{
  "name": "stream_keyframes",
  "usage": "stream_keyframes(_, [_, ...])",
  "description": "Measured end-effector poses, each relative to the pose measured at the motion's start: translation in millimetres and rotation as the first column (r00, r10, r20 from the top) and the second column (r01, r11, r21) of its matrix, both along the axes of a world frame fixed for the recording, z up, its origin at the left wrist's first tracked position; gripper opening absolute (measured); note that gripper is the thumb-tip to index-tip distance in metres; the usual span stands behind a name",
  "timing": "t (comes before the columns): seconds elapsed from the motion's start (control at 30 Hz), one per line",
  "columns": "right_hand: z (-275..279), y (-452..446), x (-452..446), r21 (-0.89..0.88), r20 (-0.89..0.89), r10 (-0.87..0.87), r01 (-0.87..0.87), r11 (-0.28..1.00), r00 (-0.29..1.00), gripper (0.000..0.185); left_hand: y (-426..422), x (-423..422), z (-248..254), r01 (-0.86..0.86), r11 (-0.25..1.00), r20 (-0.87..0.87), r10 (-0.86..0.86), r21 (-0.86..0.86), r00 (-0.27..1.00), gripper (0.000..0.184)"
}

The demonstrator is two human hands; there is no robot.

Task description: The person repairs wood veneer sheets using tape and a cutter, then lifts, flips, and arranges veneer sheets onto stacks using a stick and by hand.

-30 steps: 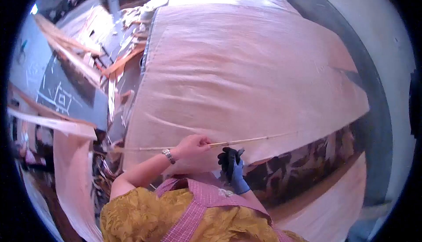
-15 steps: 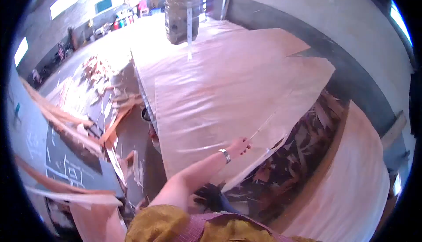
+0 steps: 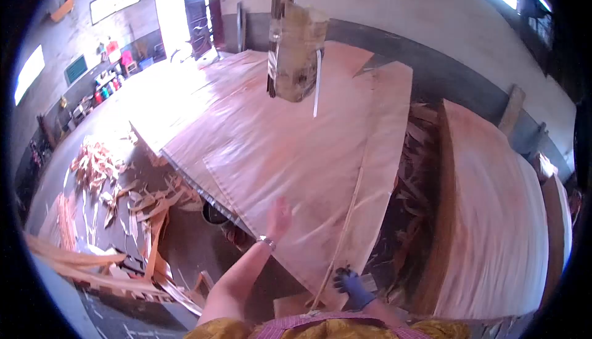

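A wide stack of thin wood veneer sheets (image 3: 308,135) lies in front of me, its near corner pointing at my body. My left hand (image 3: 279,217), bare with a metal watch at the wrist, lies over the top sheet near its left edge. Its fingers look stretched out, though motion blurs them. My right hand (image 3: 351,285) wears a blue glove with dark fingers. It rests on the sheet near the close corner, fingers apart, just right of a long narrow strip (image 3: 353,206). The strip runs along the top sheet from the corner toward the far side.
A tape-wrapped object (image 3: 299,55) hangs above the stack. At right stands another tall veneer stack (image 3: 493,209). Scrap veneer (image 3: 98,163) litters the floor at left, and more scraps (image 3: 414,172) fill the gap between the stacks. A dark bucket (image 3: 214,213) sits beside the left edge.
My view has turned right. My left hand has let go of the thin strip and moved to the left side of the sheet. My gloved right hand has come up onto the near corner.
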State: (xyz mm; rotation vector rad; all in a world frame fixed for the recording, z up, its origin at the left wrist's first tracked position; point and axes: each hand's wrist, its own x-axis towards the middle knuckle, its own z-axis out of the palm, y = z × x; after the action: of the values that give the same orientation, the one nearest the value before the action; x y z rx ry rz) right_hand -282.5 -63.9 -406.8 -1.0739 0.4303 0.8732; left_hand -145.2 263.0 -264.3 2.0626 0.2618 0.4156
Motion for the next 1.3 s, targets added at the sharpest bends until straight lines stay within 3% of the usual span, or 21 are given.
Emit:
stream_keyframes(0.03, [14,10,2,-0.275,0.316,0.0,0.092,0.957,0.949,0.032,5,4,41,-0.008,0.999,0.118,0.014,-0.049,0.993,0.037])
stream_keyframes(0.07, [40,22,15,-0.489,0.581,0.089,0.259,0.833,0.809,0.027,7,13,94,-0.033,0.999,0.334,0.027,0.013,0.942,0.036])
stream_keyframes(0.1, [43,23,69,-0.515,0.811,0.297,0.373,0.772,0.504,0.024,8,24,152,-0.061,0.995,0.539,0.009,0.079,0.842,0.034])
stream_keyframes(0.2, [178,63,144,-0.085,0.863,-0.131,0.395,0.915,0.489,0.026,4,26,276,-0.164,0.955,0.735,-0.075,0.248,0.674,0.035])
stream_keyframes(0.3, [314,108,203,0.232,0.902,-0.331,0.334,0.914,0.278,0.035,1,36,382,-0.259,0.917,0.879,-0.163,0.302,0.448,0.027])
stream_keyframes(0.33, [353,122,215,0.275,0.926,-0.339,0.316,0.908,0.167,0.038,0,34,414,-0.326,0.875,0.84,-0.15,0.358,0.521,0.026])
stream_keyframes(0.37, [396,133,215,0.314,0.948,-0.314,0.319,0.894,-0.051,0.045,-1,36,443,-0.389,0.824,0.803,-0.127,0.412,0.582,0.025])
stream_keyframes(0.4, [428,137,219,0.258,0.966,-0.231,0.375,0.891,-0.117,0.049,-2,44,466,-0.423,0.802,0.81,-0.124,0.422,0.573,0.026])
stream_keyframes(0.47, [465,145,235,0.3,0.954,-0.287,0.312,0.901,-0.087,0.044,-9,64,499,-0.494,0.719,0.795,-0.134,0.489,0.592,0.029])
stream_keyframes(0.5, [476,145,239,0.319,0.947,-0.312,0.285,0.904,-0.071,0.041,-11,68,513,-0.528,0.656,0.775,-0.14,0.539,0.617,0.03])
stream_keyframes(0.6, [494,134,246,0.015,0.999,-0.024,0.328,0.945,0.023,0.031,-27,70,530,-0.553,0.551,0.696,-0.073,0.625,0.714,0.029])
stream_keyframes(0.67, [489,130,262,0.071,0.997,-0.06,0.283,0.956,-0.047,0.028,-28,83,531,-0.579,0.49,0.689,-0.064,0.652,0.721,0.028])
stream_keyframes(0.7, [492,131,263,0.093,0.994,-0.074,0.258,0.962,-0.081,0.027,-22,88,531,-0.563,0.527,0.695,-0.075,0.636,0.715,0.028])
stream_keyframes(0.8, [514,138,266,0.168,0.974,-0.063,0.507,0.845,-0.219,0.037,-6,103,523,-0.519,0.621,0.724,-0.119,0.588,0.679,0.029])
stream_keyframes(0.9, [564,144,276,0.266,0.805,0.119,0.534,0.803,-0.581,0.051,-1,114,532,-0.515,0.673,0.779,-0.149,0.531,0.609,0.03])
stream_keyframes(1.0, [604,154,292,0.156,0.673,0.341,0.576,0.802,-0.656,0.066,4,113,545,-0.502,0.691,0.78,-0.145,0.52,0.608,0.028])
stream_keyframes(1.1, [616,174,306,-0.054,0.863,0.283,0.48,0.876,-0.419,0.076,13,117,553,-0.433,0.742,0.764,-0.165,0.513,0.623,0.03])
stream_keyframes(1.23, [623,190,321,-0.042,0.837,0.272,0.44,0.897,-0.474,0.066,25,121,556,-0.416,0.767,0.758,-0.138,0.489,0.637,0.032])
stream_keyframes(1.3, [622,192,324,0.247,0.89,-0.109,0.268,0.931,-0.442,0.061,32,121,559,-0.41,0.78,0.766,-0.133,0.472,0.629,0.033])
